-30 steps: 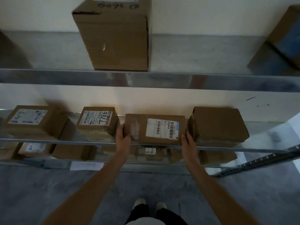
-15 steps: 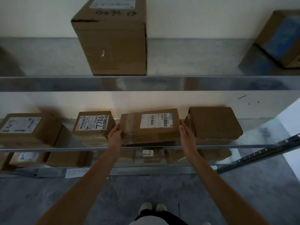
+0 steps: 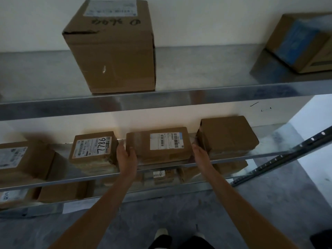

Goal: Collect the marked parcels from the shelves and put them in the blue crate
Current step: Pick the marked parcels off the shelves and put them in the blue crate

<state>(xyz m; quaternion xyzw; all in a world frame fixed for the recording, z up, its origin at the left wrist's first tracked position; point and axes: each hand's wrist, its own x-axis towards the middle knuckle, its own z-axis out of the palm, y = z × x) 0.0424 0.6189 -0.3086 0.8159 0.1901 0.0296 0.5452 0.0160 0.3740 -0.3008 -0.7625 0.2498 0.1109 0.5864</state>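
Observation:
A flat brown parcel (image 3: 159,144) with a white barcode label lies on the middle shelf (image 3: 233,158). My left hand (image 3: 126,156) grips its left end, thumb on the front face and fingers behind the corner. My right hand (image 3: 200,153) presses straight fingers against its right end, in the gap beside a plain brown box (image 3: 226,135). To the left sits a parcel marked 7786 (image 3: 91,148). No blue crate is in view.
A tall cardboard box (image 3: 111,47) and a box with a blue panel (image 3: 301,42) stand on the upper shelf. Another labelled parcel (image 3: 18,159) sits far left. More parcels (image 3: 161,175) fill the lower shelf. Grey floor and my shoes (image 3: 161,232) lie below.
The parcel between my hands has gone from tilted toward me to lying flatter on the shelf, farther back. Both hands stayed at its ends, and my view rose slightly.

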